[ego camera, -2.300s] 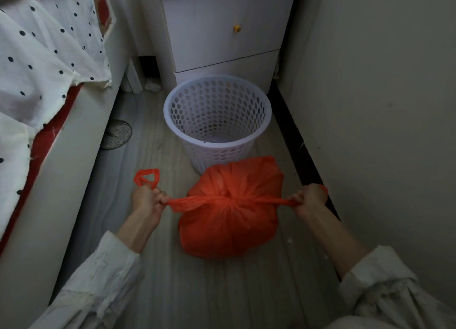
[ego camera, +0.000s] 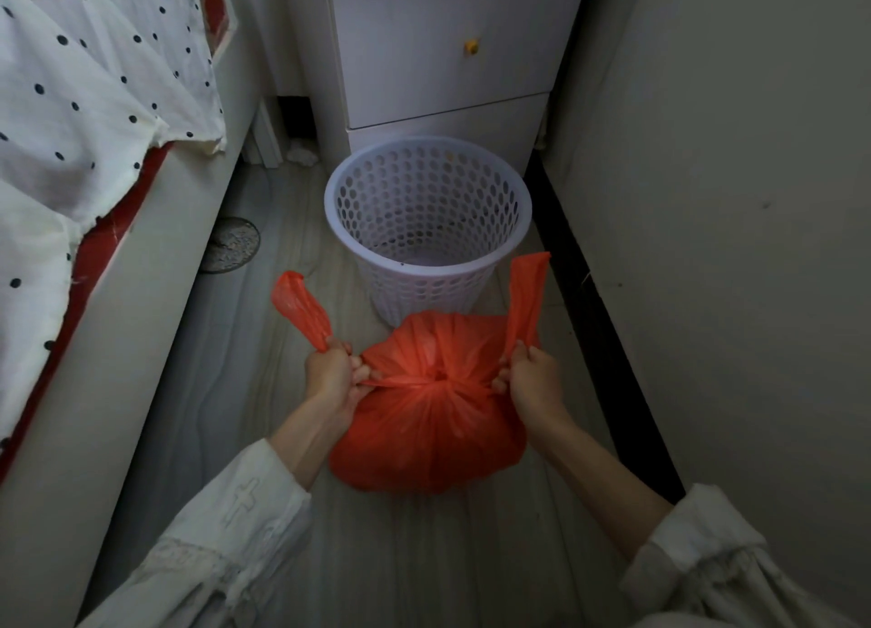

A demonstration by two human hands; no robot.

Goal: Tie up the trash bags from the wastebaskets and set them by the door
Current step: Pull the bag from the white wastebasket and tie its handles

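An orange trash bag (ego camera: 431,434) sits full on the floor just in front of a white perforated wastebasket (ego camera: 426,217), which holds no bag. The bag's neck is drawn into a knot at its top centre. My left hand (ego camera: 332,375) grips the left handle strip close to the knot, and the loose end of that strip sticks up and to the left. My right hand (ego camera: 530,373) grips the right handle strip, whose free end stands up toward the basket.
A white drawer cabinet (ego camera: 447,62) stands behind the basket. A bed frame (ego camera: 118,345) with polka-dot bedding runs along the left. A wall with dark skirting (ego camera: 608,321) closes the right side. A round floor drain (ego camera: 231,246) lies by the bed.
Both hands have moved inward, close to the knot, from a wide pull. The handle ends now stick upward instead of being stretched sideways.
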